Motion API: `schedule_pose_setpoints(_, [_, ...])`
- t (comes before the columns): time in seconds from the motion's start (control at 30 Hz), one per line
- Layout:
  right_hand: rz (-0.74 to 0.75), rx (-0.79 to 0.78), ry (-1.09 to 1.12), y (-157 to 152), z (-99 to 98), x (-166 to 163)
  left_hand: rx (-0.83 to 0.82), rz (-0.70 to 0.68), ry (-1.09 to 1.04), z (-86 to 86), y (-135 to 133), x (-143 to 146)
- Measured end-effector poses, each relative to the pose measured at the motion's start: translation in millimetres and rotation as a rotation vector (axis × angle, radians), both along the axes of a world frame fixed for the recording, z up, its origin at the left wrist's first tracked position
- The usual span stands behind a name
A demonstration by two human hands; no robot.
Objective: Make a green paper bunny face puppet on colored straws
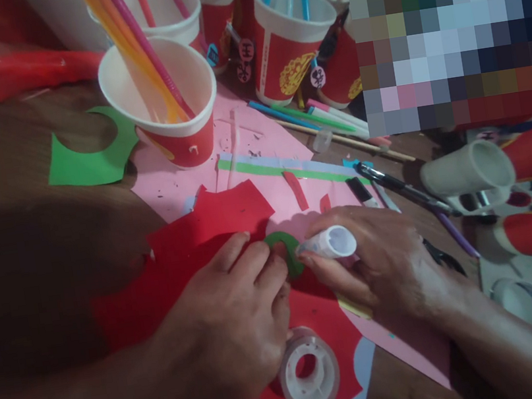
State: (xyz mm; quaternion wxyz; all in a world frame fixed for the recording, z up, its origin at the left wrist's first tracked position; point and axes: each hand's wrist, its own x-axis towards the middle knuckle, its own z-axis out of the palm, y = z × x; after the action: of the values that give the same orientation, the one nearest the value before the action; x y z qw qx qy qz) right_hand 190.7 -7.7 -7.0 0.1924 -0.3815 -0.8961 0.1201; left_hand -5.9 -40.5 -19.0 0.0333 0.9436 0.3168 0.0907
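My right hand (388, 261) is closed round a white marker (325, 242), its open back end tilted up and its tip hidden near a small green paper circle (295, 262). The fingers of my left hand (242, 309) are curled and pressed on that circle, holding it against red paper (312, 306). Part of the circle is covered by those fingers. Just below my left hand, a roll of clear tape (310, 376) lies on the red sheet. Pink paper (255, 128) is spread underneath.
Red and white paper cups (169, 134) holding coloured straws stand at the back; others lie on their sides at right. A green paper offcut (90, 162) is at left. A black pen (399, 189), straws, a wooden stick and marker pens lie beyond my right hand on the brown table (13, 150).
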Motion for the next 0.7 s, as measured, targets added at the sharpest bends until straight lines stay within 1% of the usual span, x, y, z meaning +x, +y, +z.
schedule_pose_setpoints(0.17, [0.058,-0.06,-0.005,-5,0.6,0,-0.005,-0.002,-0.013,1.1,2,3])
schedule_pose_setpoints(0.27, [0.019,-0.058,-0.011,-3,0.5,0,0.009,0.007,-0.028,2.0,2,3])
schedule_pose_setpoints(0.37, [-0.022,-0.025,-0.009,1,-0.3,0,0.033,0.002,-0.031,2.8,2,2])
schedule_pose_setpoints(0.7, [-0.053,-0.025,-0.026,9,-3.3,-1,0.035,-0.03,-0.024,4.1,2,-1])
